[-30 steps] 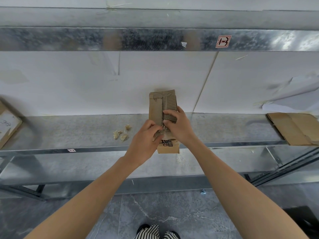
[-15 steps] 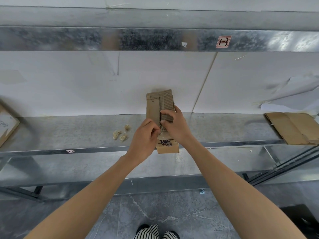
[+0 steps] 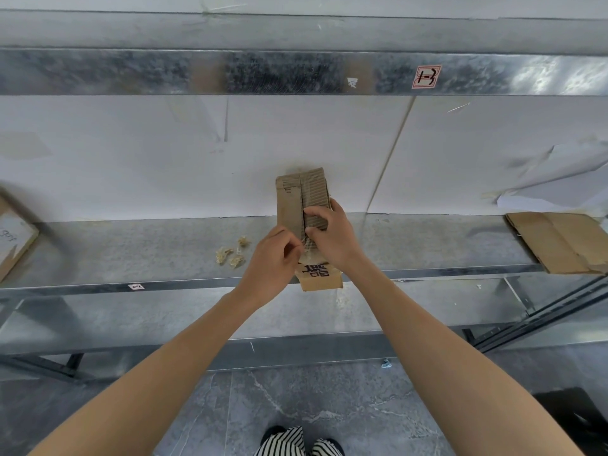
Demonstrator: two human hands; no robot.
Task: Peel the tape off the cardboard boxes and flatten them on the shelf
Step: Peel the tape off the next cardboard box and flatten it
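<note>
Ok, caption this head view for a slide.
Left hand pinches tape off a small cardboard box steadied by the right hand on a metal shelf.

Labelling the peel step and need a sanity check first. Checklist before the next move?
1. Box steadied: right hand wraps its side. Ok.
2. Grip on tape: left hand pinches it at the middle seam. Ok.
3. Tape off the whole seam: the hands cover the lower part. Cannot tell.
4. Box flattened: it stands upright, not flat. Not ok.
5. Box resting on shelf: its lower end hangs past the front edge. Cannot tell.
6. Room to lay it flat: bare shelf shows between the box and the flattened cardboard. Ok.
</note>
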